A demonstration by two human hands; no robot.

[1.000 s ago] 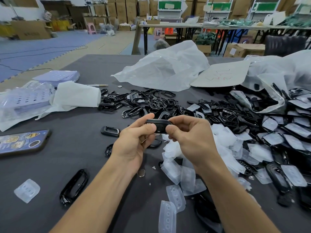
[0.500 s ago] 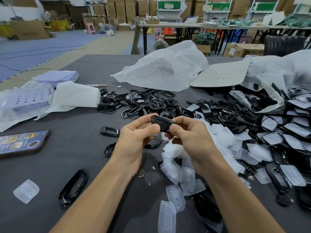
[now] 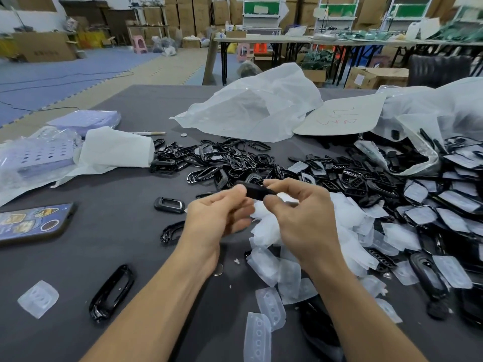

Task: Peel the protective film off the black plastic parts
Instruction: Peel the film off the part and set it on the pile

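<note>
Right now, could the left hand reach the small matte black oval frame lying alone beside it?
Probably yes: only grey table lies between the left hand and the small matte black oval frame. But that hand pinches a black plastic part with the right hand.

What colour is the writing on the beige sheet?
Red; the writing on the beige sheet shows best in the head view.

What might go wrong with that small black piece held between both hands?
The small black plastic part, pinched by the left hand and right hand, may slip into the heap of peeled whitish films below and get lost. Film-covered black parts lie close to bare black frames; they might get mixed.
</note>
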